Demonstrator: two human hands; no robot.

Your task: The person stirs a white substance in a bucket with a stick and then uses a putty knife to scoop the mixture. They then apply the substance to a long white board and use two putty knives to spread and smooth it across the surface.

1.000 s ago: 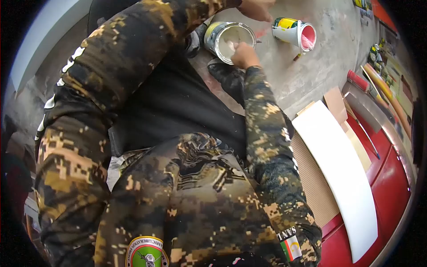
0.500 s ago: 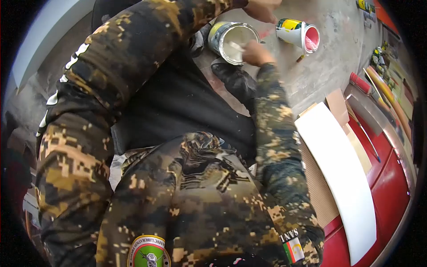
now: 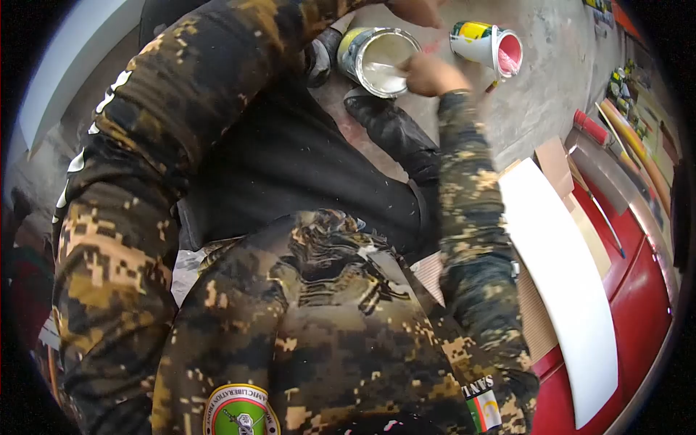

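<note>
My right hand (image 3: pixel 429 75) has its grip closed narrow on a thin stick (image 3: pixel 388 66), the tip lying across the mouth of the open white paint can (image 3: pixel 378 58) just left of the grip. Against the frame 1 second back, that hand has slid right, from over the can's mouth to its right rim, drawing the stick along; I read that as stirring in progress, not finished. My left hand (image 3: pixel 415 10) sits above the grip at the top edge, mostly cut off, so I cannot tell whether it holds anything. Right of the grip lies the tipped pink can (image 3: pixel 490 48), on the floor (image 3: pixel 529 101). Well below, the white panel (image 3: pixel 565 283) rests on cardboard (image 3: pixel 533 319), shifted slightly right in view.
</note>
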